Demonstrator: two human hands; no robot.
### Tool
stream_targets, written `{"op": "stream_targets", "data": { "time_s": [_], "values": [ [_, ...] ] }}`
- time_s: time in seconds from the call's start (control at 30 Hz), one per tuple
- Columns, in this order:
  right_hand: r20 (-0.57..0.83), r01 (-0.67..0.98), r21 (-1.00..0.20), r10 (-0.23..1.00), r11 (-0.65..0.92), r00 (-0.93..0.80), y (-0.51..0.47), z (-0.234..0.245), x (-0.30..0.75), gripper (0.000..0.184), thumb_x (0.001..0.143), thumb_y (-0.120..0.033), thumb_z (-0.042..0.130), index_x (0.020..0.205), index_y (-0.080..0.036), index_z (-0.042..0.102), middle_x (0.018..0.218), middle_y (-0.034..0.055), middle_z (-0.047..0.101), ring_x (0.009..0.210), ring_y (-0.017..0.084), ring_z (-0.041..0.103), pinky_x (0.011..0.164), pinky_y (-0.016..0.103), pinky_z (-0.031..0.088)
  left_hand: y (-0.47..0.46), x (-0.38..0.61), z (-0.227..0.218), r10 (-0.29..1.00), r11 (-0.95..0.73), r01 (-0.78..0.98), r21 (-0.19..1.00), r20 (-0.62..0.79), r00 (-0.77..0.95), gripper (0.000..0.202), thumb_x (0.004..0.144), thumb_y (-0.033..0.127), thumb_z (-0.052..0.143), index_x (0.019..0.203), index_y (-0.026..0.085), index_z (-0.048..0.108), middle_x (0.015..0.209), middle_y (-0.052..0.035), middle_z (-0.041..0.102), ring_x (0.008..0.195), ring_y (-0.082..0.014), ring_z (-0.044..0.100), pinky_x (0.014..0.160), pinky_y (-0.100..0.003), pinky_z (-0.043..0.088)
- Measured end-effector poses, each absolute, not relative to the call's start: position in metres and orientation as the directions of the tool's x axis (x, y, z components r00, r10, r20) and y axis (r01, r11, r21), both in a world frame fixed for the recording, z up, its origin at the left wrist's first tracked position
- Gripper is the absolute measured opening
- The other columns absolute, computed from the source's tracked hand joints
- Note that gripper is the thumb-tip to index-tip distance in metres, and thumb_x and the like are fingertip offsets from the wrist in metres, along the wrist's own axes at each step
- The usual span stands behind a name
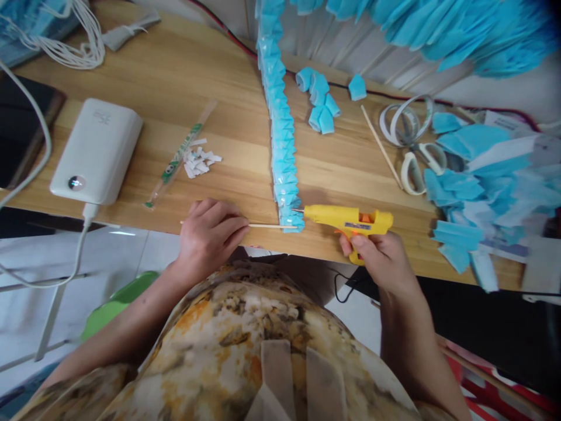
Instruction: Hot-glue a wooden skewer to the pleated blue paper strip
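Note:
My left hand [213, 231] is closed around a thin wooden stick [267, 225] near the table's front edge. The stick's right end lies across the lower end of a long, pleated blue paper strip [284, 134], which runs away from me up the table. In my right hand [381, 251] is a yellow glue gun [346, 217], gripped by its handle with fingers around the orange trigger. Its metal nozzle points left and is close to the strip's lower end, just above the stick. Whether the nozzle touches the paper I cannot tell.
Small blue rolls [322, 105], a loose stick [381, 146], scissors [414, 172], tape rings [405, 120] and a pile of blue scraps [486, 175] lie right. Left are white paper bits [201, 162], a plastic wrapper [175, 161] and a power bank [96, 152]. Blue pleated pieces [460, 29] stand behind.

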State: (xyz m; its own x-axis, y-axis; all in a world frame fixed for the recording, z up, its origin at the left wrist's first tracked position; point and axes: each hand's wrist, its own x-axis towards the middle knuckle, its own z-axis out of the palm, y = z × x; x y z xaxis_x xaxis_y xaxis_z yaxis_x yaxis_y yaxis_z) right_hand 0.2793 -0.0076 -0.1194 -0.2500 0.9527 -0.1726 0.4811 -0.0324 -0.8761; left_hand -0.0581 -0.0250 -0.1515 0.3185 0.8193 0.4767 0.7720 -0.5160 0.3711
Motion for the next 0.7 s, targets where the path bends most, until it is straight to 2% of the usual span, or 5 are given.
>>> {"op": "stream_targets", "data": {
  "time_s": [0.3, 0.43, 0.57, 0.7],
  "values": [
    [-0.194, 0.462, -0.884, 0.955, -0.07, -0.227, -0.0085, -0.1196, 0.2806, 0.054, 0.095, -0.064, 0.063, 0.063, -0.021, 0.066, 0.062, 0.0023, 0.064, 0.058, 0.014, 0.056, 0.056, 0.028, 0.044, -0.0253, -0.0584, -0.1511, 0.83, -0.51, 0.764, 0.395, 0.46, 0.317, 0.01, 0.098, 0.025, 0.069, 0.092, 0.022, 0.076, 0.092, -0.0057, 0.074, 0.083, -0.0211, 0.063, 0.074, -0.037, 0.045],
    [-0.228, 0.298, -0.94, 0.958, -0.17, -0.173, -0.0082, -0.1205, 0.2809, 0.052, 0.092, -0.068, 0.062, 0.072, -0.022, 0.072, 0.072, 0.0065, 0.071, 0.058, 0.017, 0.059, 0.052, 0.03, 0.045, -0.0246, -0.059, -0.1507, 0.798, -0.548, 0.753, 0.365, 0.498, 0.339, 0.005, 0.096, 0.021, 0.072, 0.092, 0.019, 0.075, 0.092, -0.0057, 0.074, 0.082, -0.021, 0.062, 0.073, -0.037, 0.046],
    [-0.281, 0.191, -0.949, 0.949, -0.252, -0.145, -0.0073, -0.125, 0.2812, 0.059, 0.084, -0.078, 0.062, 0.078, -0.021, 0.074, 0.078, 0.0115, 0.075, 0.056, 0.02, 0.061, 0.045, 0.032, 0.043, -0.0247, -0.0605, -0.1541, 0.8, -0.546, 0.749, 0.376, 0.501, 0.332, 0.003, 0.095, 0.022, 0.072, 0.098, 0.021, 0.074, 0.094, -0.0051, 0.075, 0.083, -0.0217, 0.065, 0.074, -0.038, 0.047],
    [-0.303, 0.103, -0.95, 0.951, -0.296, -0.064, -0.0062, -0.1281, 0.2771, 0.061, 0.089, -0.077, 0.056, 0.093, -0.02, 0.076, 0.087, 0.0117, 0.077, 0.055, 0.018, 0.061, 0.042, 0.029, 0.041, -0.0262, -0.0628, -0.1528, 0.81, -0.547, 0.729, 0.411, 0.478, 0.338, 0.009, 0.097, 0.025, 0.071, 0.106, 0.025, 0.071, 0.099, -0.0049, 0.075, 0.085, -0.0229, 0.067, 0.075, -0.039, 0.049]
  ]
}}
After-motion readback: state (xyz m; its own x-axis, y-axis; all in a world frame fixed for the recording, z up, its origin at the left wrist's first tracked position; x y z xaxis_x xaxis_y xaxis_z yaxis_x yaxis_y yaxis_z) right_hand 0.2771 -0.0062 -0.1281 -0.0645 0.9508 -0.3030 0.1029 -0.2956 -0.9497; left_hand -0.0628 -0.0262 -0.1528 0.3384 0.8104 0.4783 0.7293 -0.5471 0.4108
